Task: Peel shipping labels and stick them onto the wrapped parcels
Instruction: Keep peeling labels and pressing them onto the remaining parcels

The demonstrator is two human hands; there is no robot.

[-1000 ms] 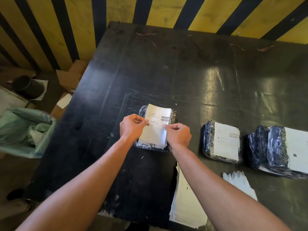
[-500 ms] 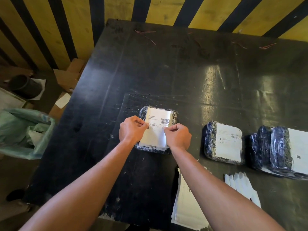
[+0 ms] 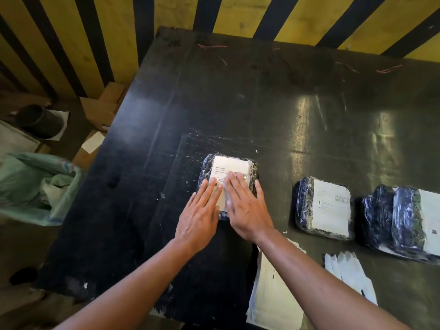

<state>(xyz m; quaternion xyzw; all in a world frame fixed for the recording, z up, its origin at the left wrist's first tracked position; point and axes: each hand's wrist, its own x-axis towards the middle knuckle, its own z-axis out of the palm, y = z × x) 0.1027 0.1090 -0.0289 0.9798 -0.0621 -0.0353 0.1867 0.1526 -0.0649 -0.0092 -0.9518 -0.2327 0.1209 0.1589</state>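
- Left hand point(image 3: 198, 216) and right hand point(image 3: 246, 211): flat, fingers straight, side by side, pressing on white paper label point(image 3: 232, 169).
- Label: rectangular, printed text and barcode, lying on dark parcel point(image 3: 206, 173) in glossy crinkled film, mid black table point(image 3: 238, 103).
- Table surface: scuffed, scratched, shiny.
- Right of it: labelled parcel point(image 3: 323, 208), then two overlapping wrapped parcels point(image 3: 402, 217).
- Near edge: stack of white sheets point(image 3: 273, 296), fanned paper strips point(image 3: 350, 272).
- Floor, left: green plastic bag point(image 3: 35, 186).

Packing workshop, hazard-striped wall point(image 3: 238, 17), labelled parcels point(image 3: 323, 208)
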